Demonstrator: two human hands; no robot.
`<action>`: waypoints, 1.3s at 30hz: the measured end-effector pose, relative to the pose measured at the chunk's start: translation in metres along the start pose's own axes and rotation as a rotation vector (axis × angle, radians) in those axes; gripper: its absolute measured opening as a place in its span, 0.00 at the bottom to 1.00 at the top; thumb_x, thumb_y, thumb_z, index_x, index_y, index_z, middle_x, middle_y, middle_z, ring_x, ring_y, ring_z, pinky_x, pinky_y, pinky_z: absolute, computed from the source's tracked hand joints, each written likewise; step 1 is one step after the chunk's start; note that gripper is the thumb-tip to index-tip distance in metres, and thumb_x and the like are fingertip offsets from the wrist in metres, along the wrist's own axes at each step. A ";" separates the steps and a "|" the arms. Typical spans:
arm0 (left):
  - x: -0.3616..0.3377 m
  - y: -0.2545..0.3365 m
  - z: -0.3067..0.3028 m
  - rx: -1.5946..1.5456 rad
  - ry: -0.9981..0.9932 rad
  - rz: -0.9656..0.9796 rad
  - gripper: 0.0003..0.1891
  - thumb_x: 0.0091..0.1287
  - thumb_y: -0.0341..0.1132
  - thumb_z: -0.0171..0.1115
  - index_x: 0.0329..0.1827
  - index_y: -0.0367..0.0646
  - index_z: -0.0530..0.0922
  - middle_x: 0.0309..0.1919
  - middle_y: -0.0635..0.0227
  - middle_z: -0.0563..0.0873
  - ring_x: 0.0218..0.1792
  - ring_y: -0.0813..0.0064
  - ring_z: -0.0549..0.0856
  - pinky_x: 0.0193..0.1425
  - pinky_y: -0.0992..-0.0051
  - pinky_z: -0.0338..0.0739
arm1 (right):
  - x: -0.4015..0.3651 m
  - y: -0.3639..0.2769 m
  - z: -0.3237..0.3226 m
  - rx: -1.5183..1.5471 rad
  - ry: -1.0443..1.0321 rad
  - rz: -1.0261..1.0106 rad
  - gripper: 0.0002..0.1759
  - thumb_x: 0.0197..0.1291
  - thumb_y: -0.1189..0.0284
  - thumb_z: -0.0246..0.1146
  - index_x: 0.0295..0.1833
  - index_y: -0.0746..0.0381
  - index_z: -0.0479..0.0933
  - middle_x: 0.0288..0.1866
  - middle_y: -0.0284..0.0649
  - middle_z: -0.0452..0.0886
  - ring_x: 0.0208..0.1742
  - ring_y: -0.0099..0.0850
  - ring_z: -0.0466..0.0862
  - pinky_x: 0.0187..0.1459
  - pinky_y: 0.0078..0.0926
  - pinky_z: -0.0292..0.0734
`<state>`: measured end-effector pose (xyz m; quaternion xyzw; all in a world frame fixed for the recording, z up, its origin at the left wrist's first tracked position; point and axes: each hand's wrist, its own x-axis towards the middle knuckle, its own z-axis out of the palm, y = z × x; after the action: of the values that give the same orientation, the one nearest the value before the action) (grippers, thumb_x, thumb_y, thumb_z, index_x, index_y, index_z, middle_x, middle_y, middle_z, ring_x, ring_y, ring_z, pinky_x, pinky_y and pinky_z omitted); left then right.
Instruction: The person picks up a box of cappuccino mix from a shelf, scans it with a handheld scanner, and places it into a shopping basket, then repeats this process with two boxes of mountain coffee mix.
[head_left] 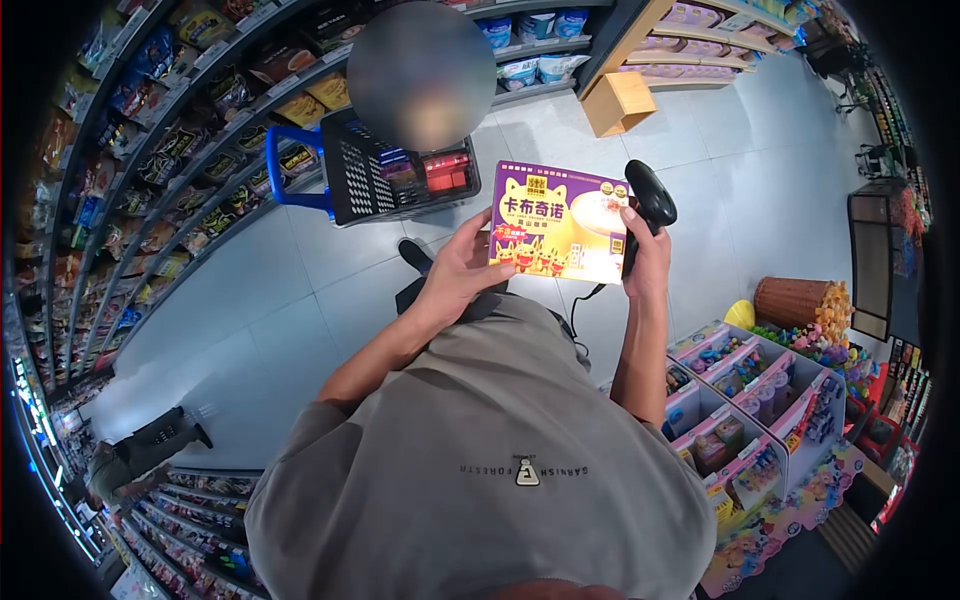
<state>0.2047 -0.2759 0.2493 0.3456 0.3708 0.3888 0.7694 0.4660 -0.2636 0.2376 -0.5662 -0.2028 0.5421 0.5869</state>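
Observation:
A purple and yellow cappuccino box [556,225] is held out in front of my chest, its printed front facing up. My left hand [462,262] grips its left edge, with the thumb on the front and the fingers behind. In my right hand [648,252] is a black handheld barcode scanner [652,194], its head pointing up past the fingers. The right thumb also rests on the box's right edge. A dark cable hangs below the scanner. Part of the scanner's handle is hidden behind the box and hand.
A black shopping basket [375,180] with a blue handle stands ahead on the left, holding red and purple packs. Beside it is a person with a blurred head. Shelves of packaged goods [170,150] curve along the left; a display bin [740,400] stands at right.

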 end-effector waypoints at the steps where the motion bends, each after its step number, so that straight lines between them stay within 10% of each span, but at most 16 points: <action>1: 0.000 0.000 0.000 -0.008 -0.004 0.007 0.40 0.62 0.27 0.67 0.75 0.33 0.53 0.58 0.59 0.76 0.59 0.71 0.77 0.65 0.72 0.70 | 0.000 0.001 0.000 0.010 0.004 0.005 0.25 0.55 0.71 0.69 0.55 0.72 0.72 0.44 0.40 0.79 0.44 0.26 0.81 0.48 0.24 0.76; 39: 0.039 0.078 -0.127 0.034 -0.113 -0.009 0.26 0.67 0.26 0.56 0.69 0.35 0.64 0.54 0.65 0.78 0.55 0.78 0.76 0.63 0.74 0.68 | -0.049 0.039 0.140 0.018 0.228 -0.232 0.18 0.49 0.77 0.71 0.46 0.68 0.76 0.31 0.35 0.80 0.32 0.20 0.79 0.35 0.20 0.74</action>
<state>0.0882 -0.1765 0.2398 0.3785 0.3350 0.3588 0.7848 0.3144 -0.2525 0.2599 -0.5916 -0.1939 0.4047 0.6698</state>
